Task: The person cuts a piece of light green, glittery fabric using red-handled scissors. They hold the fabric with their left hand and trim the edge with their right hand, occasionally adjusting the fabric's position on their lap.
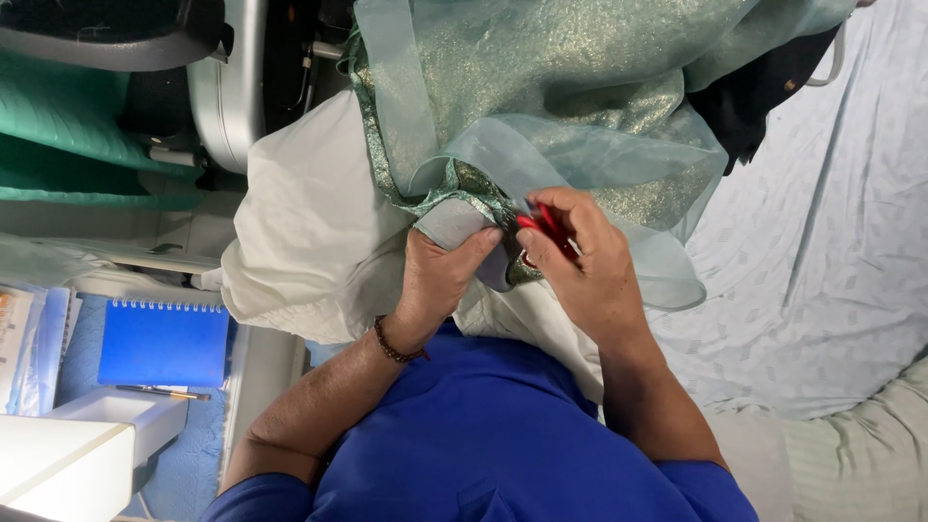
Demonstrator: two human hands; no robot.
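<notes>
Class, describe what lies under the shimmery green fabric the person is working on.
A white cloth lies under the green fabric, spreading out toward the left hand. Whatever supports that cloth is covered.

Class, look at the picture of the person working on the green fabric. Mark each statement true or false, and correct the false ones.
1. The right hand holds a small red tool. True.
2. The left hand is empty and away from the cloth. False: it pinches the green fabric at its edge.
3. A blue spiral notebook lies to the left. True.
4. The person wears a yellow shirt. False: the shirt is blue.
5. A bracelet is on the left wrist. True.
</notes>
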